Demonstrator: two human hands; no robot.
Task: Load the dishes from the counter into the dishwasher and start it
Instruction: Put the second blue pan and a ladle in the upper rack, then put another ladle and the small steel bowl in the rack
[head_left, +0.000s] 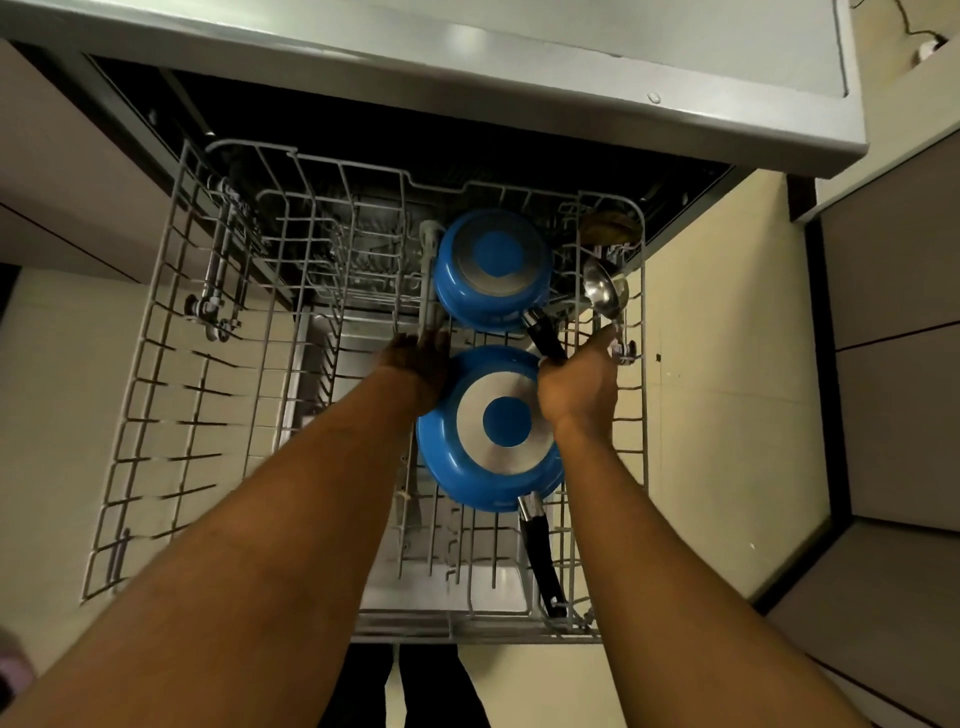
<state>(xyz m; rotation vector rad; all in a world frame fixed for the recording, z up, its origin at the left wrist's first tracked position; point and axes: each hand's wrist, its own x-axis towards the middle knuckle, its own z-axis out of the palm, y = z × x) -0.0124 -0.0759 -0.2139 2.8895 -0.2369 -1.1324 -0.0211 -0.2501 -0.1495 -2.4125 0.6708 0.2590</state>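
Note:
The dishwasher's grey wire rack (171, 332) is pulled out below me. Two blue pans lie upside down in its right half. The far blue pan (491, 270) has a black handle running toward my right hand. The near blue pan (488, 462) has its black handle (543, 561) pointing at the rack's front. My left hand (418, 371) rests with straight fingers on the near pan's left rim. My right hand (579, 379) is at the near pan's right rim and grips the end of the far pan's handle. A steel ladle (605, 293) stands by the rack's right wall.
A brown wooden utensil (608, 228) sits in the rack's far right corner. The steel counter edge (467, 67) overhangs the dishwasher opening. Cabinet fronts (893, 332) stand on the right, and pale floor tiles (727, 415) lie on both sides of the rack.

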